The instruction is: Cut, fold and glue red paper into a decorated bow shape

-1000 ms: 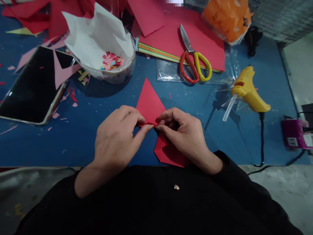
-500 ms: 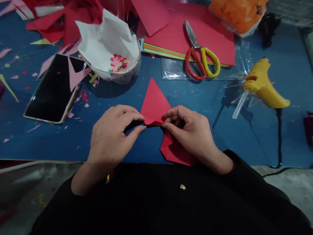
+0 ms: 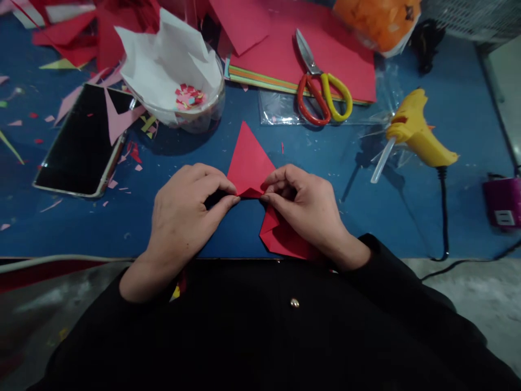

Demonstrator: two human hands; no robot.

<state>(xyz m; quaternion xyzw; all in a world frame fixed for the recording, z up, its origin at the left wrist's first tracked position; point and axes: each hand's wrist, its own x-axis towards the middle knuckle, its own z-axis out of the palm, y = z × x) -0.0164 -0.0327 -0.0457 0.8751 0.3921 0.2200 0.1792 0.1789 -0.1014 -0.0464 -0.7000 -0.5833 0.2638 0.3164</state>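
A red paper triangle [image 3: 249, 163] lies on the blue table with its tip pointing away from me and its near edge folded up a little. My left hand [image 3: 185, 209] pinches the left end of that folded edge between thumb and fingers. At the right end, my right hand [image 3: 307, 209] pinches the same edge, its lower fingers curled under. Another piece of folded red paper [image 3: 280, 241] lies by the table's front edge, partly covered by my right hand and wrist.
Scissors [image 3: 325, 92] lie on a stack of coloured paper [image 3: 345, 60]. To the right is a yellow glue gun [image 3: 421, 130] with a cord. A clear bowl [image 3: 203, 111] lined with white paper holds paper bits. A phone [image 3: 81, 141] lies among scraps at left; a purple box [image 3: 503, 202] stands far right.
The whole view has shifted, bringing the purple box further in at right. My left fingertips have closed onto the triangle's left corner, and its folded near edge now shows a small raised peak.
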